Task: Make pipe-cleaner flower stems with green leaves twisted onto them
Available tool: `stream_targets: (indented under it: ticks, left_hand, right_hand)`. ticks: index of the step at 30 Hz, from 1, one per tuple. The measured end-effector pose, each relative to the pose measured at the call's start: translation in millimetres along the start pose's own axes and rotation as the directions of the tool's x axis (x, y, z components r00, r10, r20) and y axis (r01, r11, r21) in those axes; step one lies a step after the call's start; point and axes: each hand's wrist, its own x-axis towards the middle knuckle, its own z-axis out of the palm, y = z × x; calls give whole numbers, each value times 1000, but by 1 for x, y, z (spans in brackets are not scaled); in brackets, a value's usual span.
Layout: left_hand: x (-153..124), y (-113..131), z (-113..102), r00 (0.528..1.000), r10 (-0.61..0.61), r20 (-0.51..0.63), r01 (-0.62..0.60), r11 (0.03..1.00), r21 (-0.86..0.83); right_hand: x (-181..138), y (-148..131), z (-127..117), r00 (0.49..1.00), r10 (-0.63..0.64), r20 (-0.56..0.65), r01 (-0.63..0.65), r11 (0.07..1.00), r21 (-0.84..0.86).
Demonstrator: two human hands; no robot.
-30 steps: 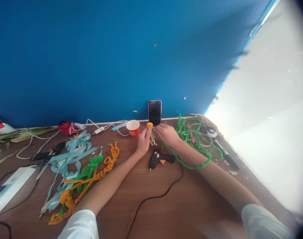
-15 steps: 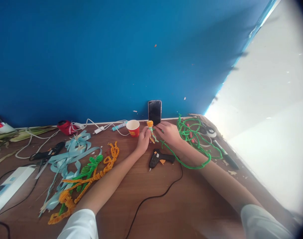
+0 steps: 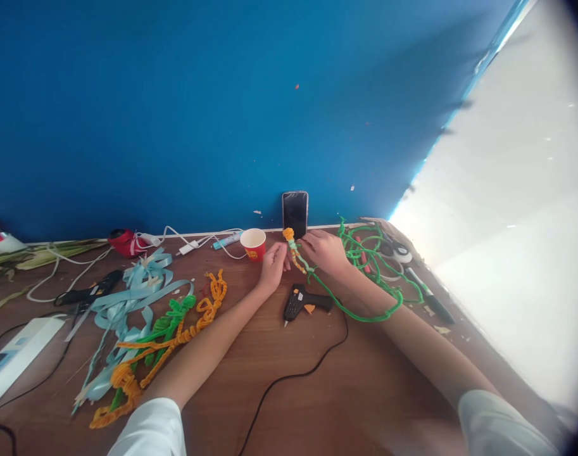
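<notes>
Between my hands stands a small doll-like figure of twisted fuzzy pipe cleaner, with an orange coiled top, a pale green middle and orange and green legs. My right hand has its fingers closed on the figure's right side. Just left of the figure, my left hand is closed with thumb and fingers pressed together; what it pinches, if anything, is hidden. A green pipe cleaner runs from beside the figure's legs under my right forearm. Below the hands a black glue gun lies on its side.
A phone leans on the blue wall behind a red paper cup. Tangled green pipe cleaners lie at right. Blue ribbon, orange pipe cleaners, a second glue gun and a white power strip are at left.
The figure has tilted and shifted slightly right, its legs now slanting down to the right. My left hand has come away from it a little; my right hand stays at its side.
</notes>
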Motion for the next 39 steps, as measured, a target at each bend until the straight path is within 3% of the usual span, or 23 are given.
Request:
stream_targets:
  ticks: [4, 19, 27, 32, 36, 39]
  left_hand:
    - [0, 1, 0, 1000, 10, 12, -10, 1000, 12]
    - [1, -1, 0, 1000, -27, 13, 27, 999, -22]
    - [0, 3, -1, 1000, -21, 9, 21, 997, -74]
    - [0, 3, -3, 1000, -6, 19, 8, 995, -98]
    - [0, 2, -4, 1000, 4, 23, -1, 994, -106]
    - [0, 1, -4, 1000, 7, 24, -4, 995, -99]
  right_hand:
    - [-2, -4, 1, 994, 108, 8, -108, 994, -8]
    - [-6, -11, 7, 981, 192, 35, -192, 981, 1]
    - [-11, -16, 12, 985, 160, -61, -149, 976, 158]
    - [-16, -13, 18, 997, 73, -7, -68, 958, 279]
    - [-15, -15, 21, 993, 110, 44, -117, 866, 486]
    - [-12, -21, 23, 978, 160, 138, -209, 646, 735]
